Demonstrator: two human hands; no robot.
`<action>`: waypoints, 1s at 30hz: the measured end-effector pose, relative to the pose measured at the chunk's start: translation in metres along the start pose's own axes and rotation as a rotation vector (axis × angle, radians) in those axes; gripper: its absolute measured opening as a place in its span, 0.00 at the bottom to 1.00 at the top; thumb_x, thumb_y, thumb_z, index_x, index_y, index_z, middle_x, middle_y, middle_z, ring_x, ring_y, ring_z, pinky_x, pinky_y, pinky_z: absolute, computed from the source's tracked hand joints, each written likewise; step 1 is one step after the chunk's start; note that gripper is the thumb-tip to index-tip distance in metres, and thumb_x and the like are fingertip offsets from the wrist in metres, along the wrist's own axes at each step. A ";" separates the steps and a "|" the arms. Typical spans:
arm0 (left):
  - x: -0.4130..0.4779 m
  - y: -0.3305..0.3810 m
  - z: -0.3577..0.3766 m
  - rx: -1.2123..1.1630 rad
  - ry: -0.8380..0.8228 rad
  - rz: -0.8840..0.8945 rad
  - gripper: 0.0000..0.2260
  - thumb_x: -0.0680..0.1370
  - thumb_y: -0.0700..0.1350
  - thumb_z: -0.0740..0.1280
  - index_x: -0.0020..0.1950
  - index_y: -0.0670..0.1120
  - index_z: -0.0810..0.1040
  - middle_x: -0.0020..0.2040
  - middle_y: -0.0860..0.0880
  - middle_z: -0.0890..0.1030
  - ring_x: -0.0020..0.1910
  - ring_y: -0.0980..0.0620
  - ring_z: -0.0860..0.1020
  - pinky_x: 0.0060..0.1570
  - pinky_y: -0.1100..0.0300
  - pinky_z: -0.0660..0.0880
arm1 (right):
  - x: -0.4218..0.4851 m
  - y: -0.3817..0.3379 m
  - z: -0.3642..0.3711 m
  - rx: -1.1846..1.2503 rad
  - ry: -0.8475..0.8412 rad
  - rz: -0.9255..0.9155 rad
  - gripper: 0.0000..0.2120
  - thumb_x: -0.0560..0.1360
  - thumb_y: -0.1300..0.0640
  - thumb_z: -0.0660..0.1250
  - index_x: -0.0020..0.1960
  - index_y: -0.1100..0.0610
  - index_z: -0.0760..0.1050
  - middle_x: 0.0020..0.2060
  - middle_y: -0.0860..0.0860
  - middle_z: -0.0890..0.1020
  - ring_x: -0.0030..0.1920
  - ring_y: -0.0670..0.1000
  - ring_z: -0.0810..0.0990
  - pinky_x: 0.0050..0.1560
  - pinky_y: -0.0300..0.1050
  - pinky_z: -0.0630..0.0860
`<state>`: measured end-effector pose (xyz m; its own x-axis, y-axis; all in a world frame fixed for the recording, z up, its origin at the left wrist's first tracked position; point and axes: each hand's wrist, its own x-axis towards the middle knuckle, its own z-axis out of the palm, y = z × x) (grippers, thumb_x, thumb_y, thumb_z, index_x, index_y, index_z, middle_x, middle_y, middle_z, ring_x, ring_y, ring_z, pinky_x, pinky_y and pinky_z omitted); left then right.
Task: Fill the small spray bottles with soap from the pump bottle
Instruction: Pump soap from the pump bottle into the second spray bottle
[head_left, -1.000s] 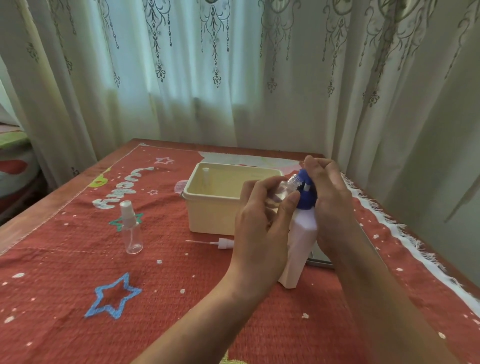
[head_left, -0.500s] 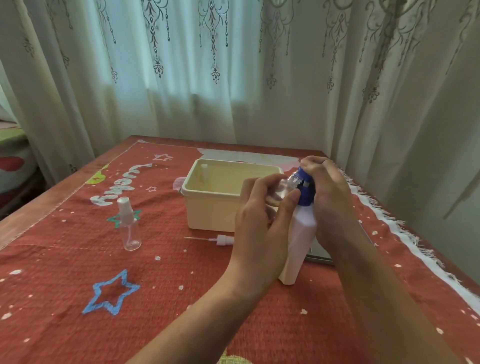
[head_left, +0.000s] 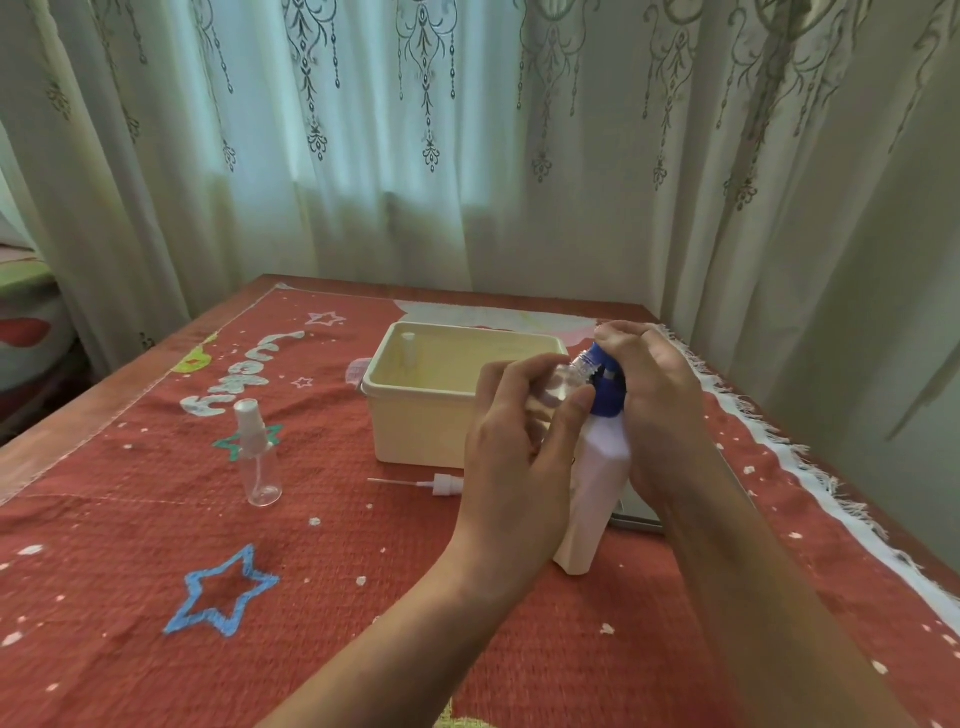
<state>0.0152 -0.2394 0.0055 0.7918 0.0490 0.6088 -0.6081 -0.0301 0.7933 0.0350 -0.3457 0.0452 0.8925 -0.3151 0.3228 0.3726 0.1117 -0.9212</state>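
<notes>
A white pump bottle (head_left: 592, 493) with a blue pump head (head_left: 605, 384) stands on the red cloth right of centre. My right hand (head_left: 654, 395) is closed over the pump head from above. My left hand (head_left: 514, 457) holds a small clear spray bottle (head_left: 563, 382), tilted, its open neck against the pump's spout. That bottle's white spray top with its thin tube (head_left: 431, 484) lies on the cloth to the left. A second small spray bottle (head_left: 257, 460), capped, stands upright further left.
A cream plastic tub (head_left: 415, 415) sits behind my hands with a white spray cap (head_left: 408, 348) poking up inside. A flat grey object (head_left: 636, 514) lies behind the pump bottle. Curtains (head_left: 467, 156) hang close behind the table; the fringed cloth edge (head_left: 810, 478) runs along the right.
My right hand has lowered slightly on the pump head. The view has shifted a little; the bottles on the cloth have not moved.
</notes>
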 end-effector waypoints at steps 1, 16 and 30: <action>0.001 0.001 0.000 0.000 0.003 0.005 0.11 0.81 0.47 0.67 0.63 0.49 0.77 0.54 0.54 0.76 0.51 0.56 0.78 0.48 0.65 0.77 | -0.001 0.000 -0.001 0.009 -0.009 0.005 0.03 0.79 0.55 0.65 0.47 0.53 0.75 0.34 0.44 0.80 0.37 0.44 0.79 0.43 0.45 0.78; 0.001 0.002 0.001 -0.011 0.015 0.011 0.10 0.80 0.45 0.68 0.62 0.48 0.78 0.54 0.54 0.76 0.53 0.56 0.78 0.50 0.64 0.77 | -0.003 -0.001 -0.002 -0.015 -0.041 -0.014 0.07 0.78 0.49 0.64 0.48 0.53 0.75 0.29 0.41 0.81 0.32 0.41 0.80 0.35 0.36 0.78; 0.000 0.002 0.001 -0.005 -0.001 -0.001 0.11 0.81 0.46 0.67 0.63 0.47 0.77 0.54 0.53 0.76 0.52 0.56 0.78 0.50 0.63 0.77 | 0.001 0.003 -0.003 -0.046 -0.028 -0.041 0.04 0.80 0.53 0.62 0.48 0.52 0.74 0.30 0.39 0.80 0.35 0.41 0.79 0.39 0.37 0.78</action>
<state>0.0143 -0.2403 0.0072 0.7926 0.0479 0.6079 -0.6075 -0.0250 0.7939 0.0359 -0.3486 0.0417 0.8834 -0.2924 0.3661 0.3979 0.0555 -0.9158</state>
